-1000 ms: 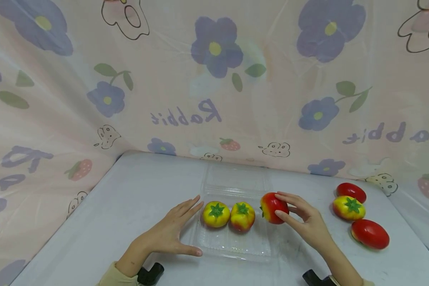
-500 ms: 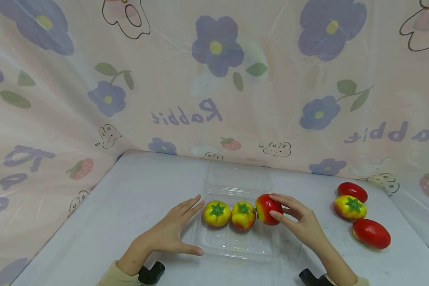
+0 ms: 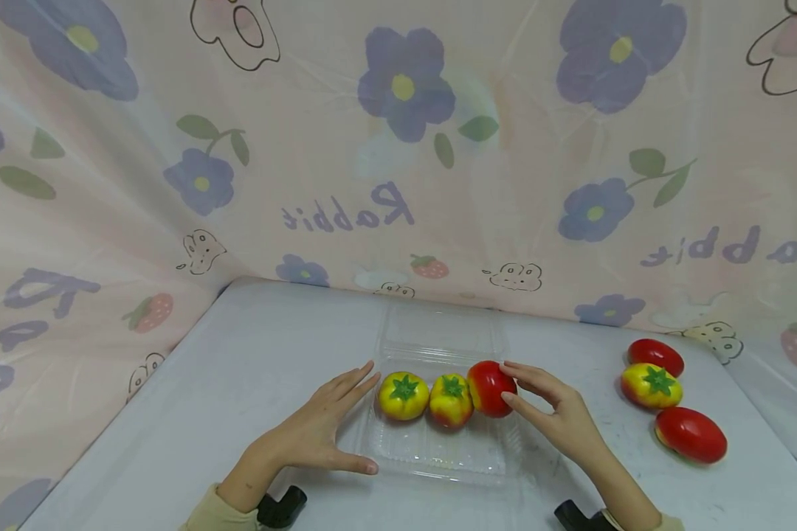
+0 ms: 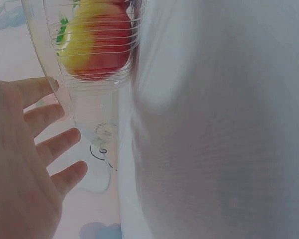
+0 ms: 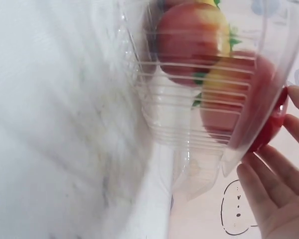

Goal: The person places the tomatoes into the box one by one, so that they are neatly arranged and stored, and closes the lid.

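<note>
The clear plastic clamshell box (image 3: 438, 461) stands with its lid laid back. In its tray, two yellow-and-red toy tomatoes sit side by side, the left tomato (image 3: 403, 396) and the middle tomato (image 3: 450, 400), green calyxes up. My right hand (image 3: 561, 409) pinches a third, redder tomato (image 3: 492, 389) between thumb and fingertips, low at the tray's right side and against the middle one. In the right wrist view this held tomato (image 5: 269, 129) shows partly above the rim, tipped on its side. My left hand (image 3: 315, 428) is spread at the left wall, fingertips (image 4: 52, 84) right at the rim.
To the right on the white table (image 3: 272, 332) lie three more tomatoes: a red one (image 3: 656, 357) at the back, a yellow one (image 3: 651, 386) with its calyx showing, and a red one (image 3: 691, 435) in front. A flower-printed curtain (image 3: 398, 147) hangs behind.
My right hand has carried the red tomato leftward, from over the box's right edge into the tray beside the middle tomato. The left hand has stayed in place.
</note>
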